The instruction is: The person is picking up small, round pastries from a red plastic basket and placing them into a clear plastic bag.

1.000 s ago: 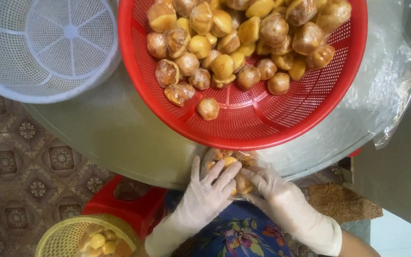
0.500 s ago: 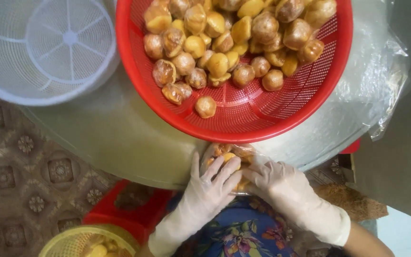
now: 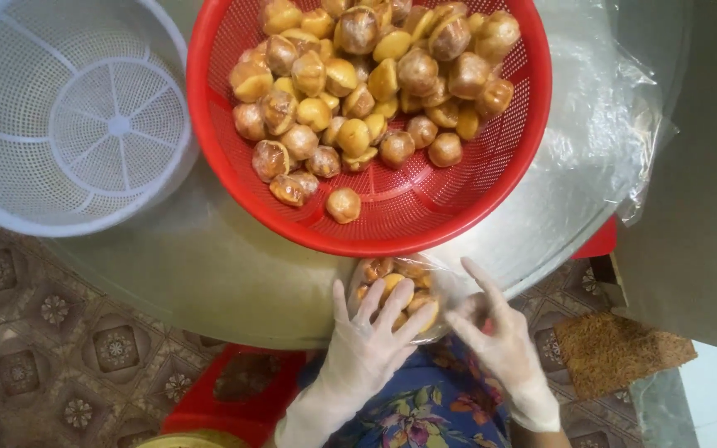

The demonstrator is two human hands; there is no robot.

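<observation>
From the head camera, looking straight down: both hands wear thin clear gloves and meet at the near edge of a round table (image 3: 209,274) with a shiny grey top. The left hand (image 3: 371,340) lies fingers spread over a small clear bag of buns (image 3: 396,290), its fingertips resting on the top of the bag. The right hand (image 3: 495,336) sits just beside it, fingers fanned open, the tips touching the bag's right edge where the plastic bunches up. Neither hand closes around anything; both are loosely open on the bag. Inside the bag are several small golden-brown buns packed tightly together.

Just beyond the bag, its rim almost touching it, sits a big red basket (image 3: 491,182), a mesh colander type, holding a heap of the same round buns (image 3: 358,91), some paler yellow, some darker brown, piled toward the far side. One single bun (image 3: 343,204) lies apart, nearest the hands. To the left stands a white basket (image 3: 76,124) of the same mesh sort. A sheet of clear plastic (image 3: 607,124) is crumpled on the table to the right. Below the table edge show a patterned tile floor (image 3: 51,332), a red stool (image 3: 226,398), a brown mat (image 3: 616,353) and floral blue clothing (image 3: 425,406).
</observation>
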